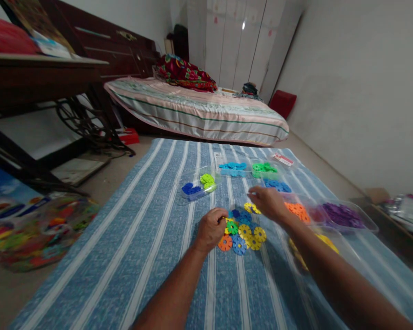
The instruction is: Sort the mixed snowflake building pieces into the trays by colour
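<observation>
A flat cluster of joined plastic snowflake discs (243, 231), in yellow, blue, green and orange, lies on a blue striped mat (131, 247). My left hand (210, 228) is curled closed against the cluster's left edge, gripping it. My right hand (267, 202) hovers over the cluster's far right side, fingers bent down onto a yellow disc (252, 208); whether they pinch it I cannot make out.
Clear trays of sorted discs ring the cluster: blue and lime (198, 184), light blue (232, 168), green (265, 168), dark blue (277, 185), orange (298, 211), purple (344, 215), yellow (326, 242). A mattress (199, 112) lies beyond, a dark table (37, 78) at left.
</observation>
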Available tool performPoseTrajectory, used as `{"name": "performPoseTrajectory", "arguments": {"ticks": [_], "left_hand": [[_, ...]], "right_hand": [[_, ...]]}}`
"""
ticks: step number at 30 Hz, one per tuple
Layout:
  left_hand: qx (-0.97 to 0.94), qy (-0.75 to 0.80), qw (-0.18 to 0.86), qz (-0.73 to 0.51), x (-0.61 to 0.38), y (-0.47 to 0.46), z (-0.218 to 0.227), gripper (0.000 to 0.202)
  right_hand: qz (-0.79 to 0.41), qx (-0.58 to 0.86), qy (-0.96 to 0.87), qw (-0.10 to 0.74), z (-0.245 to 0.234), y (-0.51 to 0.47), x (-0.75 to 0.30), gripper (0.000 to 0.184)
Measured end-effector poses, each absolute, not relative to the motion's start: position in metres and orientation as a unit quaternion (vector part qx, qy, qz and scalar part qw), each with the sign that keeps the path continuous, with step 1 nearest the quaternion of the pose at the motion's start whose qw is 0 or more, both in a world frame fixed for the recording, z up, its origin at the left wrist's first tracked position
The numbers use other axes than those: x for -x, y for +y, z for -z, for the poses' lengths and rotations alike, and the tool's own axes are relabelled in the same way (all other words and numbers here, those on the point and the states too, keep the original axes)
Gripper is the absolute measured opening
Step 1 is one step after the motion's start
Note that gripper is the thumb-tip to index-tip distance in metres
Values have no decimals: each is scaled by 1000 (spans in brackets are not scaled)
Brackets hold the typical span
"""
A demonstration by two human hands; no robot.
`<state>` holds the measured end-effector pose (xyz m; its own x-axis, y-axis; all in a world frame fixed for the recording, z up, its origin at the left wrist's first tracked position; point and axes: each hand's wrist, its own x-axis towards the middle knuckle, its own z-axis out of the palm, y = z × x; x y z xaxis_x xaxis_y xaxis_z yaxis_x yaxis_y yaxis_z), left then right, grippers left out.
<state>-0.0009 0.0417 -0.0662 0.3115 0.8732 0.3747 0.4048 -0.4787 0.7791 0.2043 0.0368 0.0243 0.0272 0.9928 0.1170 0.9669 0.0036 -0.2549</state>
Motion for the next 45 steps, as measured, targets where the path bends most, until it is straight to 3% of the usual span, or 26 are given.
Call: {"name": "performPoseTrajectory", "arguments": {"ticks": [5,11,28,33,37,45], "left_hand": [[-750,423,299,-411,1,41,68,26],[-748,425,299,-413,1,42,68,25],[-751,424,290,-415,1,43,67,24],[-751,421,292,-416,1,43,68,24],[-752,424,288,-414,2,43,68,24],[-743,434,286,-421,1,43,68,23]], "right_hand": [[-129,652,-747,25,0,-8,-163,31],[-100,649,-753,-46,4,-18,-148,35],[-41,625,-774,95,9,-11,-173,28],[81,678,-725,92,-28,43,-213,30],[174,780,-582,151,-55,75,-240,34],[30,695,-701,154,-1,19,-207,21]]}}
